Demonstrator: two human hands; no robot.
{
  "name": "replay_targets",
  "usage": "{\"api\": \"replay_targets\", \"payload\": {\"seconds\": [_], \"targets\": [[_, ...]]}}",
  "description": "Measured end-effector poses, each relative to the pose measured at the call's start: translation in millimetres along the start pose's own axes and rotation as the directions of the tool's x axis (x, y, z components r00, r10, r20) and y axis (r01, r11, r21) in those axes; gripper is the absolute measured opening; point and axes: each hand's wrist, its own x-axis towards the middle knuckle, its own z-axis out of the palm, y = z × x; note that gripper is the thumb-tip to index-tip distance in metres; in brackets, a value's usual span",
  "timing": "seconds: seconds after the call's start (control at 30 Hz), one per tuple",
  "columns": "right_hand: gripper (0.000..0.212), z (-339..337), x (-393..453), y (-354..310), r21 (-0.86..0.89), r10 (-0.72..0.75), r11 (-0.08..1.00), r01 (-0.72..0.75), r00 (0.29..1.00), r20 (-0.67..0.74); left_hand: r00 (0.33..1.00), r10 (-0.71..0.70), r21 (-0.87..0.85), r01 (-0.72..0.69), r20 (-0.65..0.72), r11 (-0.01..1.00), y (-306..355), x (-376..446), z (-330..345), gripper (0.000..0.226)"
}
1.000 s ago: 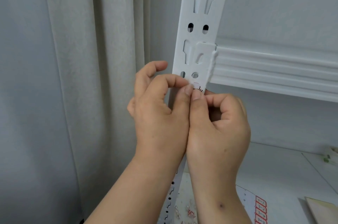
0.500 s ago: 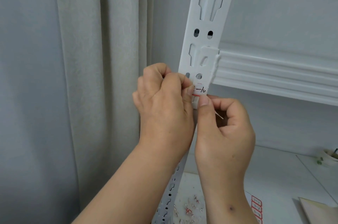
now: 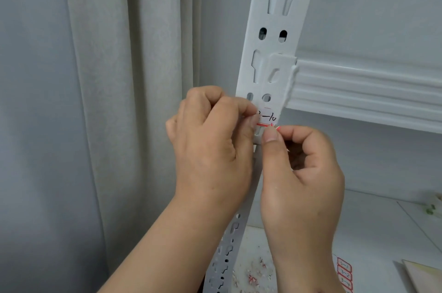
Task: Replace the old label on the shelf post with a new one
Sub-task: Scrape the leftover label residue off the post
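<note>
Both hands at label on shelf post: left hand pinches its left edge, right hand apparently grips a torn strip.

Label on shelf post, just below the beam joint. Left hand left of it, right hand below-right (both touching). Curtain left. Sticker sheet, paper scraps on lower shelf.

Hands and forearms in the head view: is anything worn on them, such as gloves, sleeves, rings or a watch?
Nothing worn shows. The left hand and right hand are bare, with no gloves, no rings on the fingers in view and no watch or band at either wrist. Both forearms are uncovered down to the frame's bottom edge, no sleeve showing. Fingernails are short and unpainted.
</note>
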Motion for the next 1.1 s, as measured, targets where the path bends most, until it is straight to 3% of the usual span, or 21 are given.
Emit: {"api": "replay_targets", "payload": {"seconds": [0.37,0.77,0.93,1.1], "targets": [[0.012,8.1,0.0,11.2,-0.061,-0.088,0.995,0.078,0.982,-0.169,0.995,0.097,0.023,-0.098,0.016,0.995,-8.5,-0.7,8.0,0.005],[0.012,4.7,8.5,8.2,-0.044,-0.114,0.993,0.109,0.987,-0.113,0.992,0.11,0.019,-0.111,0.069,0.994,-8.8,-2.8,3.6,0.009],[0.011,0.2,6.9,6.0,-0.093,-0.162,0.983,0.158,0.986,-0.037,0.992,0.019,-0.008,-0.018,0.126,1.0,-5.8,-13.3,-0.8,0.008],[0.009,-3.9,0.2,3.6,-0.074,-0.176,0.982,0.175,0.984,-0.01,0.977,-0.157,-0.114,0.174,0.143,0.978,6.8,-20.4,-9.1,0.013]]}}
